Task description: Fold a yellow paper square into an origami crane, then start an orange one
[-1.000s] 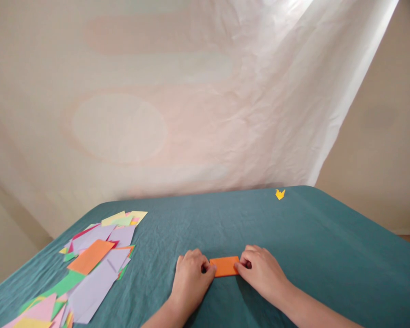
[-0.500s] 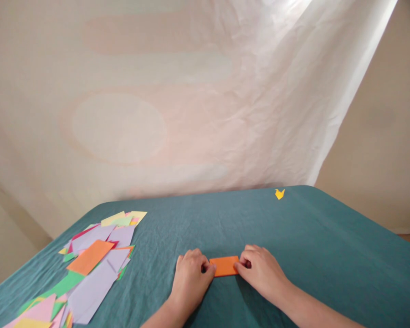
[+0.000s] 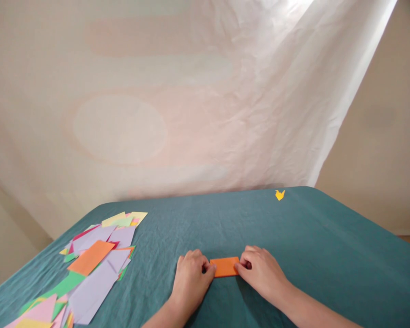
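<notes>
A small folded orange paper (image 3: 224, 267) lies flat on the teal tablecloth (image 3: 310, 246) near the front. My left hand (image 3: 191, 280) presses on its left end with curled fingers and the thumb against the edge. My right hand (image 3: 261, 272) pinches its right end, fingers curled together. Both hands rest on the cloth.
A loose heap of coloured paper sheets (image 3: 89, 269), lilac, orange, green, pink and yellow, spreads over the table's left side. A small yellow folded paper figure (image 3: 279, 195) stands near the far right edge. A creased white sheet (image 3: 177, 100) hangs behind the table.
</notes>
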Demonstrator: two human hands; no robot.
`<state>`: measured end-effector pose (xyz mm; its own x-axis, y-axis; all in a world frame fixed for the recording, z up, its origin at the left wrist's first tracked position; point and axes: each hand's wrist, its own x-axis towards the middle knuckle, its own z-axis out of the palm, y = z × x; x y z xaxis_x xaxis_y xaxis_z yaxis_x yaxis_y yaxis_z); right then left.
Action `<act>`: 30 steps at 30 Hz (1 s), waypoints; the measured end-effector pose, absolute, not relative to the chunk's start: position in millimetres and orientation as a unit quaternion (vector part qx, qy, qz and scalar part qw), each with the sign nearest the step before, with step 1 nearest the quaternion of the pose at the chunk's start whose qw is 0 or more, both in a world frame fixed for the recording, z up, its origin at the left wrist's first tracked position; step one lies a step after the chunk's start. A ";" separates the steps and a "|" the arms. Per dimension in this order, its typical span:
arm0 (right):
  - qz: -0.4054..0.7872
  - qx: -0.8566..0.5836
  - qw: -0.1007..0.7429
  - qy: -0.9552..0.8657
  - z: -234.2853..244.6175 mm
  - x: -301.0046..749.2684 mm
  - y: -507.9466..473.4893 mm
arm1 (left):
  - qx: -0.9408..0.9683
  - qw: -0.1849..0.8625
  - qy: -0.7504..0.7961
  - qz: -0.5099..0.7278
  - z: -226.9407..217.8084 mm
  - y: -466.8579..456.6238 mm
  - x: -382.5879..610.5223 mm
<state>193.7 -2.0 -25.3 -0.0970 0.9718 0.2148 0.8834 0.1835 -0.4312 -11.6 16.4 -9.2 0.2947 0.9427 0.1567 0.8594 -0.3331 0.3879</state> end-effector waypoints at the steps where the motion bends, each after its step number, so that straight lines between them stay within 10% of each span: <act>1: 0.098 -0.632 0.229 -0.734 -24.8 193.8 -2.0 | 0.797 0.114 0.566 0.179 -10.0 16.9 -11.9; 30: 0.104 -0.632 0.231 -0.732 -24.9 194.3 -0.9 | 0.801 0.102 0.560 0.186 -16.0 19.9 -13.3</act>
